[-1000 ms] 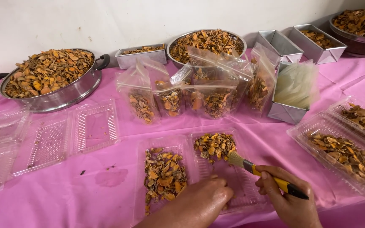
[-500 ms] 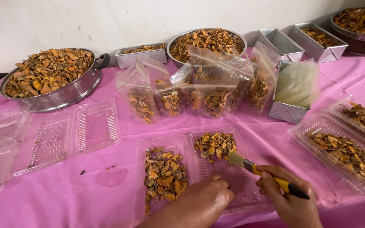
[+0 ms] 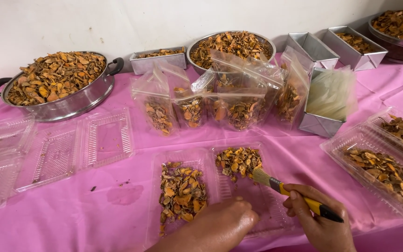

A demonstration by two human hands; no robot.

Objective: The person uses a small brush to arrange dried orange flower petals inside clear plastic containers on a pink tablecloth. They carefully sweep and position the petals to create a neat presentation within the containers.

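At the far left a pan (image 3: 57, 86) heaped with dried orange slices stands on the pink cloth (image 3: 71, 219), with empty clear trays (image 3: 52, 154) lying open near it. In the middle, filled bags (image 3: 220, 100) stand before a bowl (image 3: 232, 46), and nearer lies an open clamshell (image 3: 215, 186) with slices in both halves, the left hand (image 3: 222, 226) resting on its near edge, fingers curled under so I cannot tell their grip. The right hand (image 3: 320, 224) has its fingers closed around a yellow-handled brush (image 3: 288, 191), bristles touching the slices in the clamshell's right half, while filled trays (image 3: 383, 163) sit at the right.
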